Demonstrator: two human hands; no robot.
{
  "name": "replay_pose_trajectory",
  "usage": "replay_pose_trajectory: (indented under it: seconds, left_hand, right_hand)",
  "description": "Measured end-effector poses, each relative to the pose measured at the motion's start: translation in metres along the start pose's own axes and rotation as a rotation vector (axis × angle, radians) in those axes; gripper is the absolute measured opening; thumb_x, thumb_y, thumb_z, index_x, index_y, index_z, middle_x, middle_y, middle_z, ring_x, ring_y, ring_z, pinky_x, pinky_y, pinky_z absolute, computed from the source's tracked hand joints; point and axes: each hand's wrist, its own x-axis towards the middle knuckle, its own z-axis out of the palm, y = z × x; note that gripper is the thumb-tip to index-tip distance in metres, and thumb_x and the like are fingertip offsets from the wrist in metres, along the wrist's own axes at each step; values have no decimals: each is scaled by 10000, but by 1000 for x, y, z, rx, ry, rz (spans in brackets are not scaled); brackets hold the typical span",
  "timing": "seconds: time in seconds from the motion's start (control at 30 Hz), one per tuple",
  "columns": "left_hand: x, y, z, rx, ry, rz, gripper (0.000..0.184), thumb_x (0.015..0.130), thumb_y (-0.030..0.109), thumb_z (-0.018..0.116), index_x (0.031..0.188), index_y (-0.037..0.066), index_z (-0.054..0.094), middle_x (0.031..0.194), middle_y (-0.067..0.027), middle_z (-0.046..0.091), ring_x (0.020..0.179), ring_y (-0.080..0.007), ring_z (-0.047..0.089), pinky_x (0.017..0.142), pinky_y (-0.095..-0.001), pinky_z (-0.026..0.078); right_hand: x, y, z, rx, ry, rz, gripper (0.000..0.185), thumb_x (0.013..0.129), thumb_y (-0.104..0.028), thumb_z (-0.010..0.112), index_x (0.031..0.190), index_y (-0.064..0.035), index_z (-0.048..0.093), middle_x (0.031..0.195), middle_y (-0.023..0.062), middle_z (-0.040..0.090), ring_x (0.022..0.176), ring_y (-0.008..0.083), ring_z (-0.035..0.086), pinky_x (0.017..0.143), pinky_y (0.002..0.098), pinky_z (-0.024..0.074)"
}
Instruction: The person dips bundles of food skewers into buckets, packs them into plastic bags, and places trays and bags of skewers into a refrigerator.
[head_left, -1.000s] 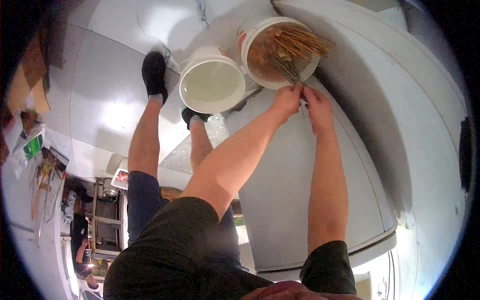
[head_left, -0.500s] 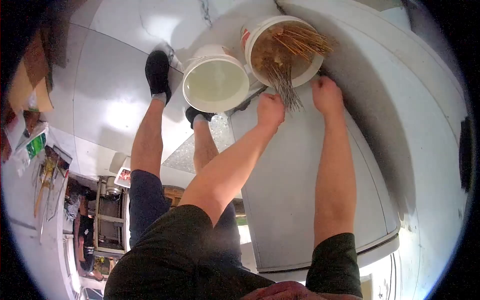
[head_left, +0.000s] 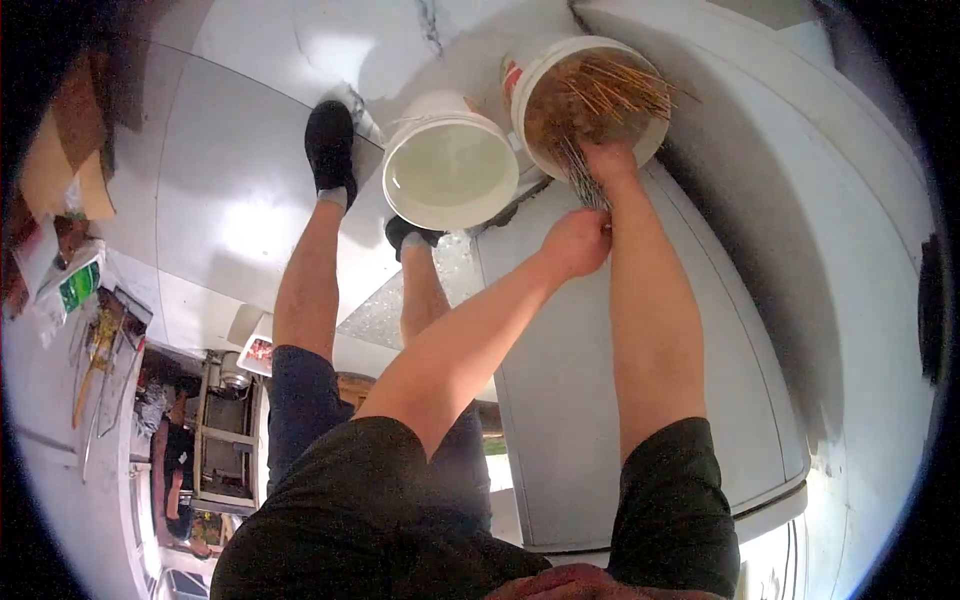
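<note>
Over the grey lid, my left hand (head_left: 578, 243) is closed in a fist at the lower ends of a bundle of thin skewers (head_left: 585, 180). This bundle leans out over the rim of a white bucket (head_left: 527, 130) that holds brownish contents. My right hand (head_left: 612, 162) reaches over the same rim, close beside the bundle, with its fingertips hidden. More brown sticks (head_left: 615, 85) lie across the upper part of the bucket. To the left stands a second white bucket (head_left: 398, 198) with pale, cloudy liquid.
Two legs with dark shoes (head_left: 330, 145) extend across the pale floor at left. A white box with red contents (head_left: 258, 352) is farther down. Plastic packaging (head_left: 80, 285) and tools are at far left. A curved pale wall runs along the right.
My right hand has moved left into the bucket mouth beside the skewers. My left hand has shifted right to the bundle's lower ends. The whole view has slid slightly.
</note>
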Motion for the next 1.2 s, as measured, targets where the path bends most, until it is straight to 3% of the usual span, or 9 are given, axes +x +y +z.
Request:
replay_pose_trajectory:
  seconds: [0.07,0.17,0.27,0.37,0.47,0.67,0.93,1.07,1.2]
  left_hand:
    - [0,2,-10,-1,-40,-38,241,859,221,545,945,15,636,907,-244,634,884,-436,593,770,-491,471]
    - [-5,-3,-13,-24,-82,-38,267,860,241,550,970,13,637,945,-247,634,910,-438,591,781,-487,470]
    - [-9,-5,-14,-56,-91,-30,297,864,264,555,994,8,633,975,-248,633,927,-440,589,789,-476,474]
    - [-12,-3,-17,-116,-80,-30,316,864,273,565,1017,4,626,977,-250,632,923,-440,590,791,-463,476]
    - [-16,-2,-17,-119,-102,-48,315,860,265,578,1031,3,618,967,-249,632,913,-436,592,794,-456,476]
    - [-21,-4,-22,-152,-38,-72,229,845,200,549,945,6,620,945,-226,642,897,-416,595,774,-465,478]
    - [-21,-23,-26,-171,106,-82,223,841,212,551,914,18,634,886,-206,652,864,-398,610,751,-448,491]
    - [-21,-32,-16,-184,177,-137,231,846,222,556,923,19,638,874,-210,654,862,-397,615,756,-448,494]
    - [-20,-21,-26,-116,155,-160,239,857,228,551,933,19,638,878,-217,657,865,-398,619,765,-445,497]
  right_hand:
    - [-2,1,4,-33,6,-126,538,941,-464,413,1265,-61,560,1261,222,557,1137,392,551,975,486,431]
    - [-15,-9,-4,142,14,78,541,943,-465,410,1267,-57,558,1253,204,569,1129,387,558,975,489,429]
    - [-26,-19,-14,255,256,58,434,880,-433,506,1084,-87,671,1105,185,645,1035,355,600,899,436,469]
    - [11,-6,31,86,403,40,436,861,-421,531,1062,-62,677,1113,192,639,1045,362,595,898,443,473]
    - [-12,-34,-11,85,230,76,444,858,-407,534,1059,-36,674,1120,195,637,1041,376,594,901,448,476]
    - [-30,-49,-40,121,204,259,402,868,-335,525,1025,7,665,1106,221,635,1032,395,602,875,464,489]
    - [-36,-32,-64,-32,138,-82,347,857,-272,529,1004,15,657,1058,240,641,952,419,627,821,453,513]
    - [-19,-2,-43,-392,139,-301,355,877,-257,491,1046,15,645,1039,253,635,934,438,619,844,449,502]
    - [-12,3,-31,-141,105,-117,331,892,-220,468,1048,18,637,1045,251,629,919,437,619,854,458,497]
